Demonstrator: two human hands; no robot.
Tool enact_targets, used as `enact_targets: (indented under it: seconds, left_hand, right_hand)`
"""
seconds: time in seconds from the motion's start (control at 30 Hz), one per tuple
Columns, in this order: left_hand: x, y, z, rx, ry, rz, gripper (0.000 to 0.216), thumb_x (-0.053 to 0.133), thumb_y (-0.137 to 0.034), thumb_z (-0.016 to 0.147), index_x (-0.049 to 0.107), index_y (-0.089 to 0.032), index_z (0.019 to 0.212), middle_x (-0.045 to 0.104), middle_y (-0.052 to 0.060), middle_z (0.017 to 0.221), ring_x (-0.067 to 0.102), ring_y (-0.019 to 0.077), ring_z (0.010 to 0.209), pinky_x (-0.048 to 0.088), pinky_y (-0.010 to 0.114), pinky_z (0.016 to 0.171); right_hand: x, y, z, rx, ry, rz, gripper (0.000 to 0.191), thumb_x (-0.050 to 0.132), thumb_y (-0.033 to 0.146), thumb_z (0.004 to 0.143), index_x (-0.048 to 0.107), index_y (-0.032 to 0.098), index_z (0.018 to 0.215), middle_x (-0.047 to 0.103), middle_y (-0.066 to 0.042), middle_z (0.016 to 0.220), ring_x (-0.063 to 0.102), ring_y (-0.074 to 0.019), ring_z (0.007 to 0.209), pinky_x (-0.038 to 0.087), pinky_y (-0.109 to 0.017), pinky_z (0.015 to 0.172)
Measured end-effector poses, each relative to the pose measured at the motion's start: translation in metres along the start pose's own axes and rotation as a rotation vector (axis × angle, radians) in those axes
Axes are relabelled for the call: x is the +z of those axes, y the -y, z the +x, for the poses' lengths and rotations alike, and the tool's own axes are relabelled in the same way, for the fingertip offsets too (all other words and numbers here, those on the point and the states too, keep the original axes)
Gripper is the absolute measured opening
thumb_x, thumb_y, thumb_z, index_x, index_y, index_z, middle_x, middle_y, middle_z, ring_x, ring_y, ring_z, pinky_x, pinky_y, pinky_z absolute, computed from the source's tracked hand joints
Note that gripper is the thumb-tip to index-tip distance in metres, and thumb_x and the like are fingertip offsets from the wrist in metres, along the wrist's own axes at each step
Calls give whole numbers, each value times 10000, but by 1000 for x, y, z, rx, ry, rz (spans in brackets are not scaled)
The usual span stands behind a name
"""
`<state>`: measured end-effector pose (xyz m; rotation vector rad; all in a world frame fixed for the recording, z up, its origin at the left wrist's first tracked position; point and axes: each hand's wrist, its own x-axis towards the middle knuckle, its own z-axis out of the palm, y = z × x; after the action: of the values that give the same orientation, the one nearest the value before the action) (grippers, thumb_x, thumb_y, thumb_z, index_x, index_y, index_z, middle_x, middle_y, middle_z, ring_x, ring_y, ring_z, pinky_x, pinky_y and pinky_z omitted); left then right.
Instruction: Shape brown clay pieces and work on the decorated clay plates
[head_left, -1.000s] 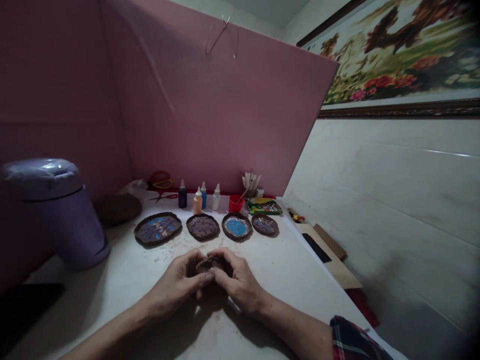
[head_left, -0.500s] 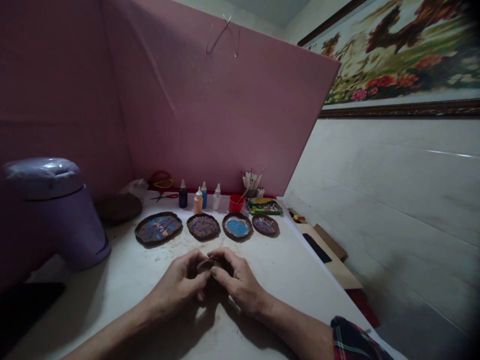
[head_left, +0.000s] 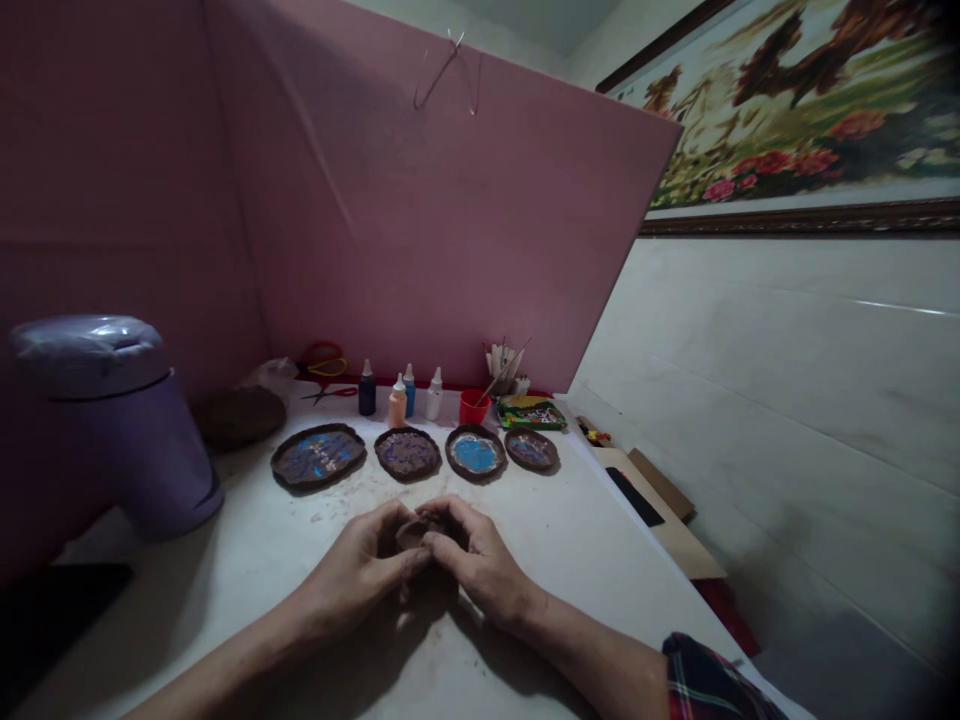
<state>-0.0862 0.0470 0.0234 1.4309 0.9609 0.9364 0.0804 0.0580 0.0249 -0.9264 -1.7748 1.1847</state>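
My left hand (head_left: 358, 572) and my right hand (head_left: 480, 562) meet at the middle of the white table (head_left: 247, 560), fingers curled around a small lump of brown clay (head_left: 414, 528). Thumbs and fingertips press on the lump from both sides; most of it is hidden between them. Just beyond the hands lies a row of flat brown clay dishes with painted insides: a large one (head_left: 318, 456), a purple-speckled one (head_left: 407, 453), one with a blue centre (head_left: 475, 453) and a small one (head_left: 531, 449).
Several small paint bottles (head_left: 397, 396), a red cup (head_left: 472, 407), a holder of sticks (head_left: 504, 366), a green packet (head_left: 531, 411) and scissors (head_left: 328, 393) line the pink partition (head_left: 420, 220). A purple lidded bin (head_left: 112, 420) stands left. A dark clay mound (head_left: 238, 416) sits behind it.
Both hands stay closed on the clay, with only small shifts of the fingers. Nothing else on the table has moved.
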Motion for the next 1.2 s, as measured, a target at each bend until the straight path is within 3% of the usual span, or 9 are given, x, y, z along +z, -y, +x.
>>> enact_targets:
  seconds: [0.53, 0.77, 1.0, 1.2]
  left_hand:
    - [2, -5, -2, -38, -16, -23, 223, 643, -343, 755, 524, -156, 785, 563, -25, 635, 551, 126, 537, 444, 239, 515]
    - [3, -8, -2, -49, -22, -4, 284, 644, -410, 745, 503, -163, 731, 537, -39, 555, 531, 118, 475, 416, 233, 478]
    - [4, -6, -3, -53, -58, -7, 191, 619, -312, 746, 495, -171, 707, 519, -48, 575, 530, 115, 472, 433, 236, 471]
    - [0, -6, -3, -36, -43, -16, 137, 567, -284, 789, 535, -158, 748, 590, -16, 604, 571, 134, 501, 441, 243, 497]
  right_hand:
    - [1, 1, -2, -27, 7, 5, 226, 521, 133, 820, 601, 170, 1029, 659, -26, 975, 601, -163, 921, 465, -277, 836]
    - [1, -1, 0, -25, 14, 3, 229, 527, 144, 818, 597, 172, 1034, 656, -24, 969, 599, -164, 917, 462, -280, 839]
    - [0, 1, -2, -51, 37, -102, 237, 515, 149, 844, 587, 173, 1068, 652, -28, 961, 597, -162, 902, 461, -272, 814]
    - [1, 4, -4, -54, 43, -89, 223, 519, 171, 854, 586, 170, 1066, 650, -28, 957, 595, -155, 874, 468, -257, 774]
